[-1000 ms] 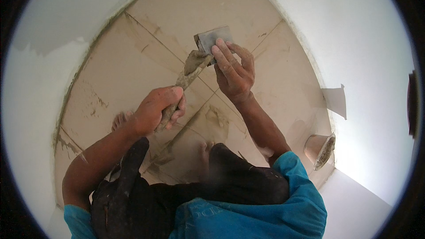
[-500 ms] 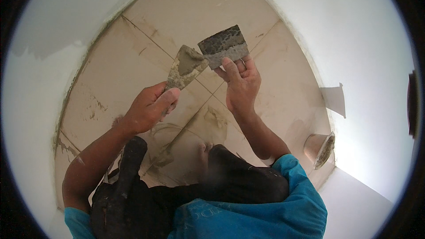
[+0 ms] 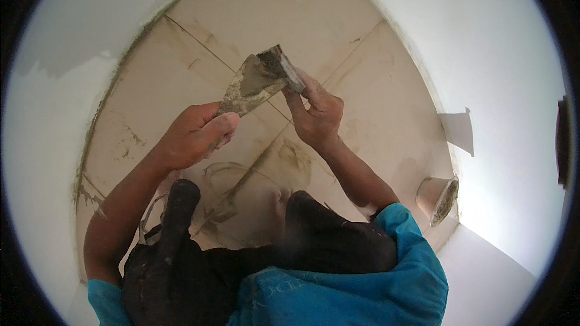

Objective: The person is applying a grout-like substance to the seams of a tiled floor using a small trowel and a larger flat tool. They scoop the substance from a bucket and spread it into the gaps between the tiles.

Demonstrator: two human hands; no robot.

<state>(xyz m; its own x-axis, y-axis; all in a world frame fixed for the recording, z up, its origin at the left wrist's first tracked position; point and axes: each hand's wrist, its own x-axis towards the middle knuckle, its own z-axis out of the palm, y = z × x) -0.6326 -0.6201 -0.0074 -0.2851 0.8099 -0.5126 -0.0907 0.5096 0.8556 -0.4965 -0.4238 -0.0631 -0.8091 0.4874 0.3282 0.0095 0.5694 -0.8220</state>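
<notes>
In my left hand (image 3: 196, 136) is a putty knife (image 3: 241, 93), gripped by its handle, its wide blade pointing up and away. Wet grey mortar (image 3: 256, 77) lies on the blade. My right hand (image 3: 318, 112) pinches a small rectangular flat plate (image 3: 284, 67), dark and smeared with grey paste. Seen nearly edge-on, the plate leans over the blade and meets the mortar at its right side. What the plate is made of I cannot tell.
Beige floor tiles (image 3: 356, 115) stained with mortar run between two white walls (image 3: 501, 54). At the right, a pinkish round container (image 3: 436, 199) lies tipped by the wall. My dark-trousered knees (image 3: 181, 205) are bent below the hands.
My right hand has turned the plate from face-up to nearly edge-on and brought it left over the putty knife's blade. The putty knife has shifted slightly left.
</notes>
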